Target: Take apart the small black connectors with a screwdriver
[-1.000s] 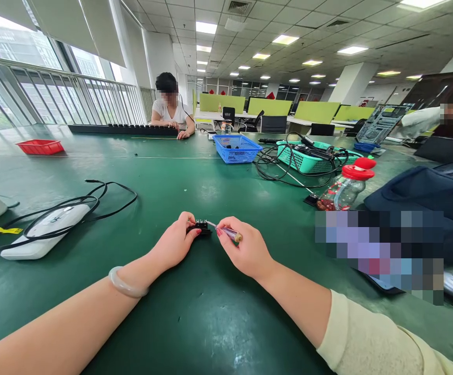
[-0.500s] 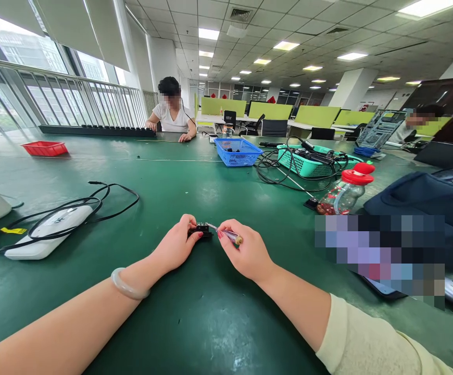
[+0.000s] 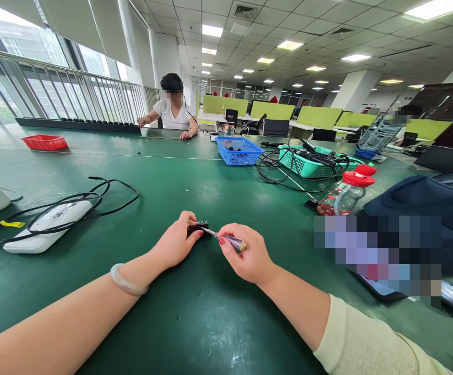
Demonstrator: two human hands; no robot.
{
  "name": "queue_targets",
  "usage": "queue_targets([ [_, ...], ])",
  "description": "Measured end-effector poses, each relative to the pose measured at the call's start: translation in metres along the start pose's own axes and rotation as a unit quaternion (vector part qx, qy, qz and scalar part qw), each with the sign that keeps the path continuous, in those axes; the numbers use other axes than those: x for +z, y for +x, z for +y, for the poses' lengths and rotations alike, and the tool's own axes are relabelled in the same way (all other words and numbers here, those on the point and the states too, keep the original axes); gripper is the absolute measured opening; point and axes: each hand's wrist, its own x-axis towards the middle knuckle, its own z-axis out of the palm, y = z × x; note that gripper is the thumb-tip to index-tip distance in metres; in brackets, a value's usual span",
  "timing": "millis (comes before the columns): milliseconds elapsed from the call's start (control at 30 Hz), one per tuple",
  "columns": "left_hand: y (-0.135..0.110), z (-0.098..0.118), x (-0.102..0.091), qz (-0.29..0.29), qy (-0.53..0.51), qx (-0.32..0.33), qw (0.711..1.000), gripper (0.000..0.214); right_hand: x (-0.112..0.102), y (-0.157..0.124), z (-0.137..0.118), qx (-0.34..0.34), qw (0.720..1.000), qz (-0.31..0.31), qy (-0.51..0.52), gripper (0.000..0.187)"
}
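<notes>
My left hand [image 3: 175,240] pinches a small black terminal block [image 3: 199,225] with a row of metal pieces along its top. Part of the block is hidden behind the fingers, and it is held low over the green table. In my right hand [image 3: 248,253] is a screwdriver [image 3: 234,241] with a clear purplish handle and a thin metal shaft. The shaft points left, and its tip meets the near right side of the block, as far as I can see.
Left of my arms lies a white device [image 3: 50,229] wrapped in black cable. Farther off stand a red tray [image 3: 44,142], a blue basket [image 3: 239,151] and a teal basket [image 3: 308,165] of cables. A jar [image 3: 343,192] and a dark bag [image 3: 425,208] sit right. Across the table, a person [image 3: 174,114] handles a long black strip [image 3: 78,125].
My right hand has turned the screwdriver slightly, and its tip has shifted left and down onto the block. Across the table, the long black strip has slid left with the person's hand.
</notes>
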Motion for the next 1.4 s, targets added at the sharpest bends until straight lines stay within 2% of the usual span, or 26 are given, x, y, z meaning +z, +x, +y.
queue_targets([
  [133,0.000,0.001,0.000,0.009,0.002,-0.003,1.000,0.026,0.000,-0.001,0.002,-0.007,1.000,0.001,-0.004,0.014],
  [300,-0.001,0.002,-0.001,-0.007,-0.028,0.009,1.000,0.030,0.001,-0.002,0.002,0.001,1.000,0.005,-0.003,0.014],
  [600,-0.001,-0.001,0.000,0.031,0.018,0.060,0.998,0.028,0.000,-0.002,0.002,-0.027,0.998,0.063,0.013,0.012],
  [700,0.001,-0.003,-0.001,0.078,0.070,0.068,0.992,0.028,-0.001,-0.003,0.002,-0.033,0.996,0.081,0.024,0.011],
  [767,0.002,-0.004,-0.002,0.112,0.115,0.040,0.986,0.033,0.000,-0.003,0.002,-0.032,0.996,0.083,0.026,0.012],
  [833,0.003,-0.004,-0.003,0.120,0.161,-0.010,0.980,0.040,0.000,-0.003,0.002,-0.028,0.996,0.077,0.029,0.012],
  [933,0.001,-0.001,-0.004,0.086,0.226,-0.065,0.968,0.042,0.001,-0.002,0.003,-0.023,0.997,0.069,0.029,0.013],
  [1100,-0.001,0.006,-0.003,0.049,0.259,-0.084,0.961,0.043,0.000,-0.002,0.003,-0.018,0.997,0.068,0.019,0.014],
  [1167,0.000,0.004,-0.002,0.055,0.239,-0.069,0.967,0.043,0.000,-0.002,0.003,-0.015,0.997,0.067,0.017,0.015],
  [1233,0.001,0.000,-0.001,0.054,0.209,-0.011,0.976,0.047,0.000,-0.002,0.002,-0.010,0.998,0.066,0.012,0.016],
  [1333,-0.001,-0.005,0.002,0.004,0.171,0.092,0.981,0.056,0.000,-0.001,0.001,0.007,0.997,0.072,0.004,0.017],
  [1400,-0.003,-0.005,0.002,-0.041,0.161,0.127,0.978,0.055,0.000,-0.001,0.001,0.018,0.997,0.081,0.001,0.018],
])
